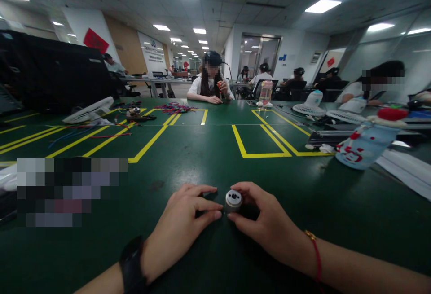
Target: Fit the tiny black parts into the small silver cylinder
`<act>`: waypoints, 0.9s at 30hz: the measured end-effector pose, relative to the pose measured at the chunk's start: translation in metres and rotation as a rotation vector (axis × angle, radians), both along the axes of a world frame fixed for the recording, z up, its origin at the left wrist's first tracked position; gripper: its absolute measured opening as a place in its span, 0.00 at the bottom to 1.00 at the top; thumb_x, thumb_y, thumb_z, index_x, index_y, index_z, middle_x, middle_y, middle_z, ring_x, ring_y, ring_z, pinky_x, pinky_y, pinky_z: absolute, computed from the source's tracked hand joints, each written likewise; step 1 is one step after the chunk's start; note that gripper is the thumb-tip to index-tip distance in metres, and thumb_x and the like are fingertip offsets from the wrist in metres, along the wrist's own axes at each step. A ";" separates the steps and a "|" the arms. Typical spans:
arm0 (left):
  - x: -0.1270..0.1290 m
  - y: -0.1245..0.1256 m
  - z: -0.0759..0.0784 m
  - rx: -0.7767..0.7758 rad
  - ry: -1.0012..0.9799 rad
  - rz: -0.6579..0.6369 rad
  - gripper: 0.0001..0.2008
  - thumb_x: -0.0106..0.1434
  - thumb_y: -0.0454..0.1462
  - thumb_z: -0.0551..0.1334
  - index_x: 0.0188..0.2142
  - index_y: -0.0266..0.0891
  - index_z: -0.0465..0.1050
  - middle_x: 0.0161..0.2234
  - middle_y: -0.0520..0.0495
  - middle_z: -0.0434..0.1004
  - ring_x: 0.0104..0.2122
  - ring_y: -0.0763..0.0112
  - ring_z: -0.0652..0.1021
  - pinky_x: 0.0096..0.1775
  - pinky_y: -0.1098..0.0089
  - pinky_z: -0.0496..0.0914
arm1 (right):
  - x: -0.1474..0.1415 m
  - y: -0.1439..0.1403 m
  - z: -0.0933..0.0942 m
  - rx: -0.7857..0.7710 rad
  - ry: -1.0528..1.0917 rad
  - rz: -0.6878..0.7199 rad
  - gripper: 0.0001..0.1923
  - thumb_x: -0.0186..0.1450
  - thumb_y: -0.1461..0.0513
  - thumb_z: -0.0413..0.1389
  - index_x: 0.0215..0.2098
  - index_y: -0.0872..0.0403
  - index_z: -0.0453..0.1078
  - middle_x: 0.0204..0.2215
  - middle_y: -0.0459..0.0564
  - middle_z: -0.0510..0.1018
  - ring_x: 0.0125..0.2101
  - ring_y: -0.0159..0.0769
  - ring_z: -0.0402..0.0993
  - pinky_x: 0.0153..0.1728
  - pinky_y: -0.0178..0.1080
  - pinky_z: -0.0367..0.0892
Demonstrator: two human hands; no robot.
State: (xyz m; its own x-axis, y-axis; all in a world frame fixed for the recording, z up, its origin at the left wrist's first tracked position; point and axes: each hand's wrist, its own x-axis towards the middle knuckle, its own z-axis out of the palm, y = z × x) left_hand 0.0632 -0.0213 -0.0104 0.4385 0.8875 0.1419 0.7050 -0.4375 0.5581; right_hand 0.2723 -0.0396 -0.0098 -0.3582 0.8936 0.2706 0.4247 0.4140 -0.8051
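While pinched from both sides on the green table (208, 164), stands upright near the front edge, straight ahead: a small silver cylindrical part (233, 199), dark holes showing in its round top face. Right hand (269, 222) curled around it, thumb and forefinger closed on its right side and rear, a red string bracelet (316, 253) at the wrist. Left hand (183, 224) loosely closed, fingertips (217, 215) resting just beside the part's left side; cannot tell whether actually touching. Black watch (132, 262) on that wrist.

Farther off on the table: yellow tape lines (259, 152), a white desk fan lying flat (88, 111) at far left, loose coloured wires (175, 107) near the far edge, a tipped water bottle with red print (365, 143) at right. Across the table, a seated person in a dark cap (211, 81), hands raised at chest height. More people seated at desks behind.
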 end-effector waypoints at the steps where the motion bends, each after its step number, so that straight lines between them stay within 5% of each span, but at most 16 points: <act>1: 0.000 0.000 0.000 -0.003 0.002 -0.004 0.10 0.60 0.44 0.62 0.41 0.59 0.77 0.52 0.54 0.73 0.50 0.56 0.69 0.52 0.52 0.61 | 0.001 0.000 0.000 -0.004 -0.004 -0.008 0.20 0.57 0.63 0.57 0.48 0.48 0.62 0.42 0.41 0.73 0.41 0.24 0.71 0.43 0.29 0.69; 6: -0.020 0.002 0.009 -0.107 -0.164 0.044 0.19 0.61 0.46 0.60 0.52 0.55 0.69 0.55 0.52 0.69 0.53 0.60 0.69 0.55 0.57 0.60 | 0.035 0.004 0.003 0.051 -0.084 -0.206 0.25 0.57 0.56 0.57 0.52 0.49 0.61 0.47 0.47 0.72 0.44 0.30 0.72 0.46 0.34 0.69; 13: -0.064 0.007 0.009 -0.359 -0.425 0.251 0.20 0.61 0.49 0.58 0.53 0.51 0.68 0.48 0.50 0.75 0.46 0.59 0.74 0.46 0.62 0.67 | 0.204 0.002 0.004 0.099 -0.431 -0.941 0.30 0.50 0.47 0.59 0.49 0.49 0.66 0.42 0.54 0.74 0.37 0.44 0.73 0.36 0.44 0.69; 17: -0.057 0.004 0.011 -0.415 -0.514 0.295 0.22 0.60 0.49 0.59 0.53 0.49 0.68 0.47 0.50 0.75 0.46 0.60 0.74 0.45 0.63 0.67 | 0.264 -0.006 -0.003 -0.040 -0.531 -1.023 0.32 0.50 0.45 0.57 0.50 0.49 0.65 0.42 0.56 0.74 0.36 0.47 0.73 0.32 0.45 0.67; 20: -0.050 0.001 0.013 -0.424 -0.523 0.300 0.23 0.61 0.49 0.59 0.53 0.48 0.67 0.45 0.49 0.76 0.44 0.60 0.75 0.42 0.64 0.68 | 0.245 -0.004 -0.002 0.265 -0.670 -1.014 0.38 0.51 0.44 0.57 0.54 0.54 0.60 0.49 0.62 0.68 0.48 0.56 0.66 0.44 0.51 0.63; 23: -0.048 0.000 0.013 -0.383 -0.517 0.307 0.23 0.61 0.49 0.58 0.53 0.47 0.68 0.44 0.49 0.76 0.43 0.61 0.75 0.40 0.66 0.68 | 0.177 0.000 0.004 0.611 -0.744 -0.797 0.33 0.55 0.47 0.56 0.55 0.52 0.60 0.55 0.59 0.63 0.56 0.55 0.56 0.55 0.54 0.51; 25: -0.047 0.000 0.012 -0.347 -0.502 0.317 0.22 0.60 0.49 0.59 0.52 0.46 0.69 0.42 0.49 0.77 0.41 0.61 0.76 0.39 0.67 0.68 | 0.119 0.002 0.007 0.613 -0.690 -0.484 0.26 0.58 0.50 0.55 0.53 0.46 0.64 0.55 0.51 0.64 0.55 0.48 0.57 0.54 0.53 0.51; 27: -0.047 0.001 0.012 -0.332 -0.492 0.323 0.22 0.59 0.49 0.59 0.50 0.45 0.70 0.39 0.49 0.78 0.39 0.61 0.76 0.37 0.67 0.68 | 0.062 0.002 0.008 0.450 -0.621 -0.216 0.24 0.60 0.51 0.54 0.54 0.41 0.63 0.55 0.47 0.64 0.54 0.44 0.58 0.52 0.50 0.53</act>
State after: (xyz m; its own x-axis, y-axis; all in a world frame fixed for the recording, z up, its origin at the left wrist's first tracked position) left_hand 0.0158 -0.0205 0.0019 0.0982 0.9941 -0.0462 0.4012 0.0029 0.9160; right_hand 0.3347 -0.0371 -0.0013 -0.3936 0.8128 0.4296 0.8488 0.5007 -0.1698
